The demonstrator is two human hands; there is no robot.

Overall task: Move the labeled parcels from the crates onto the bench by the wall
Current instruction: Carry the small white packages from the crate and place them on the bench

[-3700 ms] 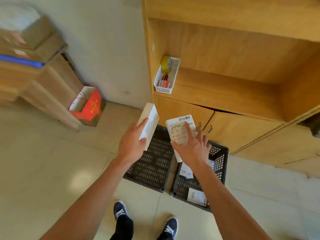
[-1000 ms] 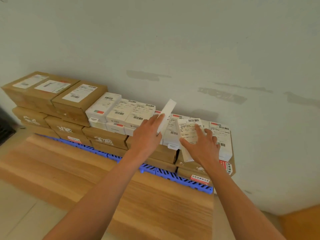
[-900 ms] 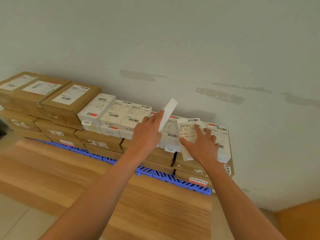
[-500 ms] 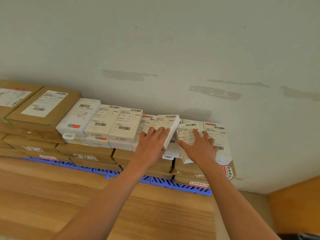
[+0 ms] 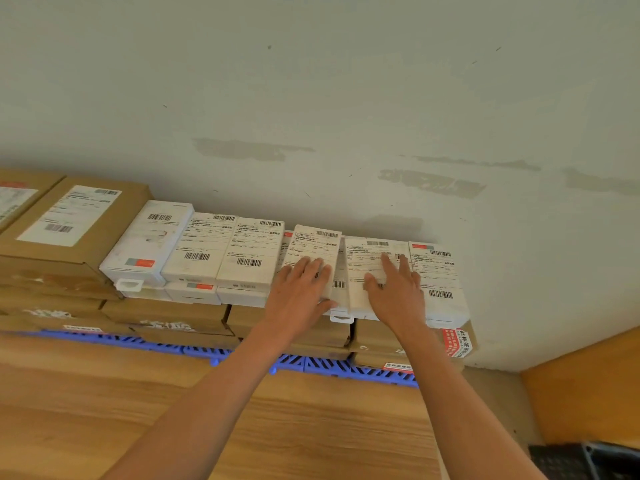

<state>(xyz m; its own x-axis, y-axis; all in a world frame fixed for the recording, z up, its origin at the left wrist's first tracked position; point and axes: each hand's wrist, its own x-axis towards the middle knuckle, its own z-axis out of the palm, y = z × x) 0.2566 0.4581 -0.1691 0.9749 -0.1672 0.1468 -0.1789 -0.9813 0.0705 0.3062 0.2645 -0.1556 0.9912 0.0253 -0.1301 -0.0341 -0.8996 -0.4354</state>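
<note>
Left hand (image 5: pixel 303 292) lies flat-fingered atop one white parcel (image 5: pixel 316 242), right hand (image 5: pixel 394 292) flat atop the neighbour parcel (image 5: pixel 358 266), both long axes pointing toward the wall (image 5: pixel 311 98).

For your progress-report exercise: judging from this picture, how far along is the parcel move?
Done: white labeled parcels line the brown boxes on the bench. In hand: left hand and right hand rest flat on two more parcels atop the row. Left: crates out of view, cannot tell.
</note>
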